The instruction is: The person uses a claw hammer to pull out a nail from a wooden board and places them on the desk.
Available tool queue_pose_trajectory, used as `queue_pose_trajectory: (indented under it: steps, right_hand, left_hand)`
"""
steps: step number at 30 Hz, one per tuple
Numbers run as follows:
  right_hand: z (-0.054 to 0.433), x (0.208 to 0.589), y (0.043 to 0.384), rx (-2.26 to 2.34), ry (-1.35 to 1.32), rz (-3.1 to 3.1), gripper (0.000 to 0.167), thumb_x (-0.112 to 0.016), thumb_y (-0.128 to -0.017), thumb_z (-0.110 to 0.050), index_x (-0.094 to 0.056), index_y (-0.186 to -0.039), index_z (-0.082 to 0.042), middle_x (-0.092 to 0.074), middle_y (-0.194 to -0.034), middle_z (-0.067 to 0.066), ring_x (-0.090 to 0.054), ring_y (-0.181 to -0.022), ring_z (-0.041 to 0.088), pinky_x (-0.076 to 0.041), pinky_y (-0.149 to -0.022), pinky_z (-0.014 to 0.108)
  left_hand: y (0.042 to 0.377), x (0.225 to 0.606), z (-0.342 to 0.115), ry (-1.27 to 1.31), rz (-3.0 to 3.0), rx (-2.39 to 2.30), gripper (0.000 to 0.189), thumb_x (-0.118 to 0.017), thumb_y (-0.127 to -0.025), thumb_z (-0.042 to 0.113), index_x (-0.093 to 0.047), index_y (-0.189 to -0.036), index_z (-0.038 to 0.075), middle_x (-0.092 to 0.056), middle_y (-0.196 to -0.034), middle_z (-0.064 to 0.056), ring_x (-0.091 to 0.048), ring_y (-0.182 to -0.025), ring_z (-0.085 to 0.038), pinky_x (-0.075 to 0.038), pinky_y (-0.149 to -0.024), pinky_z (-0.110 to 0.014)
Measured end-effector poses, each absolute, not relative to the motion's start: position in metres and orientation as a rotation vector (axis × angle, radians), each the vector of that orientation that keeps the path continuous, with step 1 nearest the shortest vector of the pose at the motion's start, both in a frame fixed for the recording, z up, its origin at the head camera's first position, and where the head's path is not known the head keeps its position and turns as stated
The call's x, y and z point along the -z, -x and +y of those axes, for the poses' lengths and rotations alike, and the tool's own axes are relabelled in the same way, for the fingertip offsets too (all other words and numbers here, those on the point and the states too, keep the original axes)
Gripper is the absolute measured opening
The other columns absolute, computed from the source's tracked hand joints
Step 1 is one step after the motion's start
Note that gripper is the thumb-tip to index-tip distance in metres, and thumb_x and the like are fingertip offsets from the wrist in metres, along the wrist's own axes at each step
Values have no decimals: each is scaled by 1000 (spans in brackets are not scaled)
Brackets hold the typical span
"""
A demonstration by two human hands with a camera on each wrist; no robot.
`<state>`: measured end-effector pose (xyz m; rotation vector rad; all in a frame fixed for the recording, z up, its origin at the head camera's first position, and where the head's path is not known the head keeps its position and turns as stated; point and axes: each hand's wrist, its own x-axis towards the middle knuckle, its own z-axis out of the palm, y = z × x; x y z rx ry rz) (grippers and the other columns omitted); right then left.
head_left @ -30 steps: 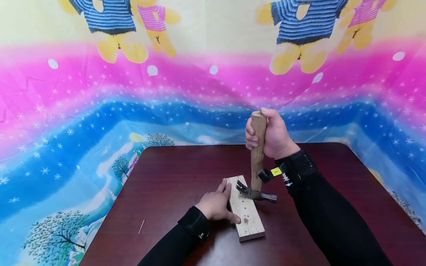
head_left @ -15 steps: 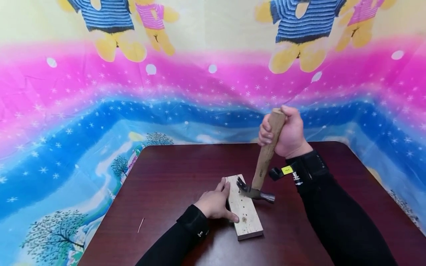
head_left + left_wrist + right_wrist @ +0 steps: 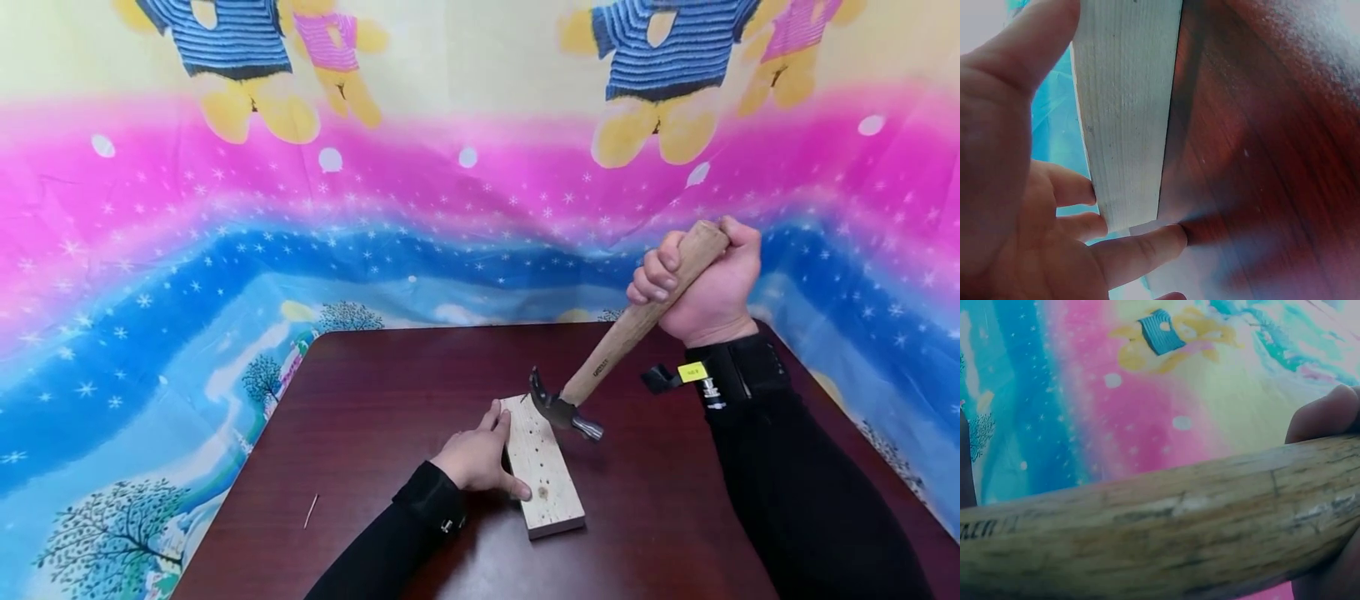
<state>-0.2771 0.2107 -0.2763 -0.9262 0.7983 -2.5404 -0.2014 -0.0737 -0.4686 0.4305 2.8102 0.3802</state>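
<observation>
In the head view my right hand (image 3: 712,283) grips the wooden handle of a claw hammer (image 3: 622,342), near its end. The handle leans to the right, and the metal head is over the far right edge of a pale wooden block (image 3: 543,475). A small dark sliver beside the claw is too small to make out. My left hand (image 3: 480,458) rests against the block's left side, fingers extended and thumb on its near part. The left wrist view shows these fingers (image 3: 1141,250) around the block's end. Handle and thumb fill the right wrist view's lower part.
A thin nail-like piece (image 3: 311,511) lies on the dark red table (image 3: 390,375), left of my left forearm. Several dark holes mark the block's top. A printed cloth (image 3: 450,208) hangs behind and along the sides of the table.
My right hand has swung to the right with the hammer handle, from upright to strongly tilted. The hammer's head has tipped and its striking face has risen. My left hand stays on the block.
</observation>
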Motion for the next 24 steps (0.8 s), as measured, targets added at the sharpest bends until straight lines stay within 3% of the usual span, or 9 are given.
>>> queue_pose_trajectory:
  steps: [11,14,18,21,24]
  right_hand:
    - [217,262,253,2643,967,561,63,-26,-91,-55,-41,-64,0,-35,-55,11,-33,-47,26,-33,-47,41]
    - [224,264,248,2644,1014,430,59,-29,-87,-55,-40,-63,-1,-36,-55,11,-35,-48,26,-31,-48,40]
    - [233,268,239,2597,1131,347,54,-32,-84,-52,-38,-62,-3,-37,-55,10,-36,-48,26,-31,-49,39]
    - [234,265,231,2536,1233,359,54,-32,-85,-50,-37,-62,-2,-36,-55,10,-37,-49,25,-29,-50,38]
    - [231,260,225,2475,1316,390,54,-31,-85,-49,-38,-64,1,-35,-55,11,-37,-50,25,-26,-50,38]
  left_hand:
    - [197,464,-77,-433,2810,-416,127,-78,-65,74,-22,-160,10,-8,-166,-11,-67,-95,-27,-46,-93,-46]
    - [197,469,-81,-451,2800,-445,123,-76,-68,74,-22,-160,11,-7,-166,-10,-62,-115,-27,-40,-102,-52]
    - [197,477,-93,-509,2758,-621,113,-69,-80,70,-20,-159,6,-7,-165,-15,-37,-140,-28,-30,-110,-57]
    - [196,469,-107,-530,2762,-807,103,-65,-89,62,-20,-158,0,-13,-163,-18,-28,-144,-30,-29,-113,-50]
    - [191,447,-120,-540,2851,-1008,86,-64,-95,49,-28,-155,-1,-32,-158,-17,-33,-142,-29,-31,-112,-44]
